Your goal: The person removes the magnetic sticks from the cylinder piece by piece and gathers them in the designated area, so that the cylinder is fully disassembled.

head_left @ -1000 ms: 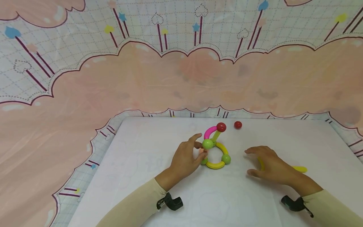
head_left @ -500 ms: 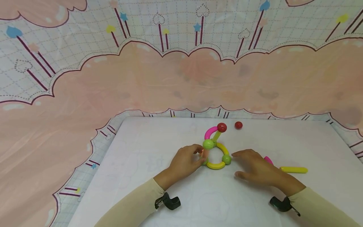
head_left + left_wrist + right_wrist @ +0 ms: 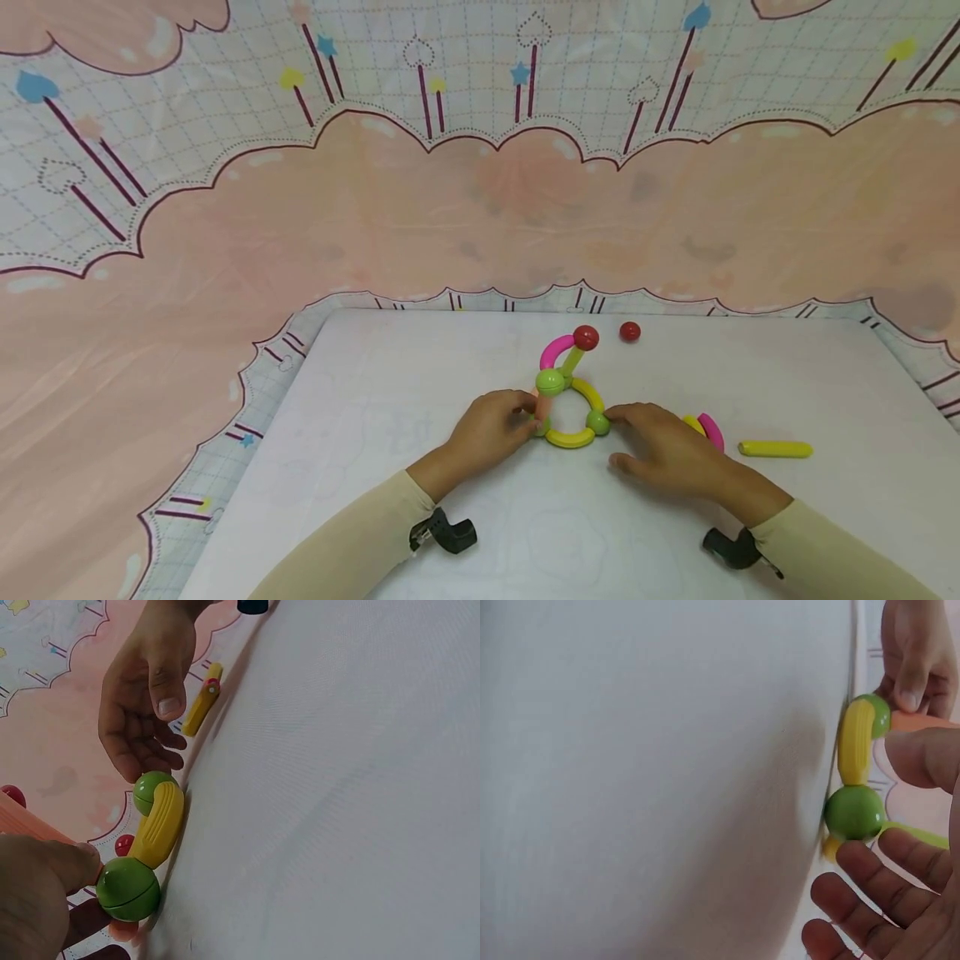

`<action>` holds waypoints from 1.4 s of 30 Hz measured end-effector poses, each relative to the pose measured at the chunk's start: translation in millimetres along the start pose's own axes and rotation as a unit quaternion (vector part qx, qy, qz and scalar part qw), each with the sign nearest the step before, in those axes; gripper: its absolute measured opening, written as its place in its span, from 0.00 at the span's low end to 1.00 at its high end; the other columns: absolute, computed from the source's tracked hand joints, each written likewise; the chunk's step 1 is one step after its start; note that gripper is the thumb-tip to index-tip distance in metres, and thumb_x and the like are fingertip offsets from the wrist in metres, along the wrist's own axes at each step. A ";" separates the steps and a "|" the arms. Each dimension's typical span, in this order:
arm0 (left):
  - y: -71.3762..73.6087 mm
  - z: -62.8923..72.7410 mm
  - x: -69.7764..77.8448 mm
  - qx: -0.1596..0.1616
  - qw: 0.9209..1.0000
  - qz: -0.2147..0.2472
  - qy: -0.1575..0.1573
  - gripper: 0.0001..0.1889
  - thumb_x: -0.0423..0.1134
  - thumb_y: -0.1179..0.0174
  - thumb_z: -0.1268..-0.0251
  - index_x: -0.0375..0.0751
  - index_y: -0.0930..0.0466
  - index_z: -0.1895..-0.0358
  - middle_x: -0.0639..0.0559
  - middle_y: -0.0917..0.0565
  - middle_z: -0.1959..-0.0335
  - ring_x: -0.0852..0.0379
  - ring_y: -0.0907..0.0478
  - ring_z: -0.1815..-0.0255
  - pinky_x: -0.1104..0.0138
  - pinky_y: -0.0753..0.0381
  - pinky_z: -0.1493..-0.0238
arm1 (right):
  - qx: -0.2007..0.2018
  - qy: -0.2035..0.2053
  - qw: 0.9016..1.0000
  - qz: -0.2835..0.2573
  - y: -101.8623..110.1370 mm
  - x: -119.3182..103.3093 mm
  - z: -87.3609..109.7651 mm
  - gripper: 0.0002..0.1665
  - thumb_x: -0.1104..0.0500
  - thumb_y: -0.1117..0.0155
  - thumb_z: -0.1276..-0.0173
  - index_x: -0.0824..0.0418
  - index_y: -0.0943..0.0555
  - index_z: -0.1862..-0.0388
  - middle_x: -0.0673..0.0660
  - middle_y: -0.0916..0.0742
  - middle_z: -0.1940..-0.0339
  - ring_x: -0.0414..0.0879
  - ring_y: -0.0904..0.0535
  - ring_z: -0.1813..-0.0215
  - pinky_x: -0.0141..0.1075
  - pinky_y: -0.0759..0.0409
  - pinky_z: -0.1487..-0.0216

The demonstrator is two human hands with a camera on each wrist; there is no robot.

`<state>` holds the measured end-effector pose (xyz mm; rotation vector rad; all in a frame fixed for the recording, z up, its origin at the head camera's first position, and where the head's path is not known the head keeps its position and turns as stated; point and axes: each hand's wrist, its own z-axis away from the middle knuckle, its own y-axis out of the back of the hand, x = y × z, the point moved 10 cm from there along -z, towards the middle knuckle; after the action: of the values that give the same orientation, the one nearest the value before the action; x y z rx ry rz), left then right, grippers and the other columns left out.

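A toy frame of balls and sticks stands on the white tabletop (image 3: 360, 517). Two curved yellow sticks (image 3: 570, 438) form much of its ring. My left hand (image 3: 487, 432) pinches an upright orange stick (image 3: 37, 823) just by the green ball (image 3: 127, 890) at the ring's near left corner. With its fingers loosely spread, my right hand (image 3: 667, 450) has its fingertips right at the ring's right green ball (image 3: 597, 422). Behind, a larger green ball (image 3: 550, 382) joins a curved pink stick (image 3: 553, 353) and a light green stick (image 3: 572, 362), which lead up to a red ball (image 3: 586, 337).
A loose red ball (image 3: 630, 332) lies near the table's back edge. Right of my right hand are a curved pink stick (image 3: 712, 432), a yellow piece (image 3: 693, 424) partly hidden by that hand, and a straight yellow stick (image 3: 776, 449). A patterned cloth (image 3: 480, 217) hangs behind.
My right hand has moved left from above the loose sticks to the ring's right green ball. The left hand's raised index finger has come down onto the frame, which stays in place.
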<state>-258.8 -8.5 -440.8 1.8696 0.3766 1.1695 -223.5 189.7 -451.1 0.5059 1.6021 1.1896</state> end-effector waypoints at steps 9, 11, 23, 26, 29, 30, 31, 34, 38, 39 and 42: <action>2.5 2.2 2.7 0.013 1.000 0.006 -0.004 0.11 0.41 0.31 0.31 0.43 0.14 0.49 0.55 0.13 0.55 0.57 0.18 0.52 0.62 0.20 0.48 | -0.006 -0.008 1.000 -0.005 -2.7 -3.1 -1.5 0.41 0.46 0.22 0.38 0.60 0.26 0.31 0.52 0.17 0.41 0.54 0.23 0.36 0.55 0.24 0.36; 2.5 2.9 3.3 0.017 1.000 0.005 -0.008 0.11 0.40 0.31 0.31 0.43 0.14 0.50 0.55 0.13 0.56 0.57 0.18 0.53 0.62 0.20 0.49 | -0.007 -0.010 1.000 0.000 -3.7 -1.9 -2.0 0.43 0.46 0.21 0.39 0.59 0.26 0.29 0.52 0.17 0.40 0.54 0.24 0.35 0.55 0.24 0.36; 0.2 4.8 8.5 0.018 1.000 -0.008 -0.024 0.10 0.43 0.30 0.32 0.45 0.13 0.52 0.59 0.13 0.58 0.61 0.18 0.54 0.66 0.20 0.49 | 0.007 0.008 1.000 0.019 0.4 -1.9 -8.3 0.43 0.47 0.23 0.37 0.59 0.28 0.27 0.54 0.18 0.38 0.55 0.25 0.34 0.54 0.23 0.36; -0.8 5.6 9.8 0.015 1.000 -0.011 -0.024 0.09 0.43 0.30 0.32 0.46 0.13 0.52 0.60 0.13 0.59 0.62 0.18 0.54 0.66 0.20 0.49 | 0.004 0.000 1.000 0.019 1.4 -1.1 -11.4 0.44 0.46 0.23 0.37 0.59 0.28 0.26 0.55 0.19 0.36 0.55 0.25 0.33 0.54 0.23 0.36; -1.9 6.7 11.2 0.012 0.999 -0.019 -0.026 0.10 0.43 0.30 0.32 0.46 0.14 0.52 0.60 0.13 0.59 0.63 0.18 0.55 0.66 0.20 0.50 | -0.004 -0.011 1.000 0.017 1.4 1.1 -15.1 0.45 0.45 0.23 0.37 0.58 0.29 0.26 0.55 0.19 0.35 0.56 0.26 0.32 0.56 0.24 0.36; -2.2 7.1 11.6 0.012 0.999 -0.020 -0.027 0.10 0.43 0.30 0.32 0.46 0.14 0.52 0.60 0.13 0.59 0.63 0.18 0.55 0.66 0.20 0.50 | -0.006 -0.017 1.000 0.017 1.4 2.4 -16.6 0.45 0.45 0.23 0.37 0.57 0.29 0.26 0.55 0.19 0.35 0.56 0.27 0.31 0.56 0.24 0.36; -2.6 7.5 11.9 0.011 0.999 -0.022 -0.028 0.10 0.43 0.30 0.32 0.46 0.14 0.51 0.60 0.13 0.59 0.63 0.18 0.55 0.67 0.20 0.50 | -0.008 -0.021 1.000 0.016 1.4 2.9 -17.9 0.45 0.44 0.23 0.38 0.57 0.29 0.26 0.55 0.19 0.35 0.56 0.27 0.31 0.56 0.24 0.36; -3.1 8.8 12.8 0.010 0.999 -0.023 -0.031 0.10 0.42 0.31 0.32 0.46 0.15 0.51 0.59 0.13 0.58 0.62 0.18 0.56 0.67 0.20 0.51 | -0.013 -0.026 0.999 0.013 1.9 4.0 -21.4 0.45 0.43 0.23 0.38 0.57 0.28 0.26 0.55 0.19 0.36 0.57 0.27 0.32 0.57 0.24 0.37; -3.9 10.0 12.3 0.006 0.999 -0.021 -0.030 0.11 0.42 0.31 0.31 0.45 0.15 0.50 0.59 0.13 0.58 0.62 0.18 0.55 0.66 0.21 0.50 | -0.015 -0.025 1.000 0.012 4.1 4.2 -24.8 0.43 0.42 0.24 0.37 0.57 0.27 0.27 0.54 0.18 0.37 0.56 0.26 0.32 0.57 0.23 0.37; -3.7 10.2 12.0 0.005 0.999 -0.020 -0.029 0.11 0.42 0.31 0.31 0.45 0.15 0.50 0.59 0.13 0.57 0.62 0.18 0.55 0.66 0.21 0.50 | -0.013 -0.024 1.000 0.010 5.6 3.7 -25.5 0.43 0.42 0.24 0.37 0.57 0.27 0.27 0.55 0.18 0.37 0.57 0.27 0.32 0.58 0.24 0.37; -0.2 9.1 11.9 0.008 0.999 -0.022 -0.026 0.12 0.42 0.32 0.30 0.44 0.15 0.48 0.58 0.13 0.57 0.61 0.18 0.54 0.65 0.20 0.49 | 0.002 -0.027 1.000 -0.002 13.2 2.5 -27.4 0.42 0.41 0.27 0.34 0.56 0.28 0.26 0.58 0.21 0.32 0.60 0.28 0.30 0.60 0.24 0.37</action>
<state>-245.1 -5.5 -435.7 1.8924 0.3965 1.0884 -252.1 185.2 -441.3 0.5335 1.5602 1.1607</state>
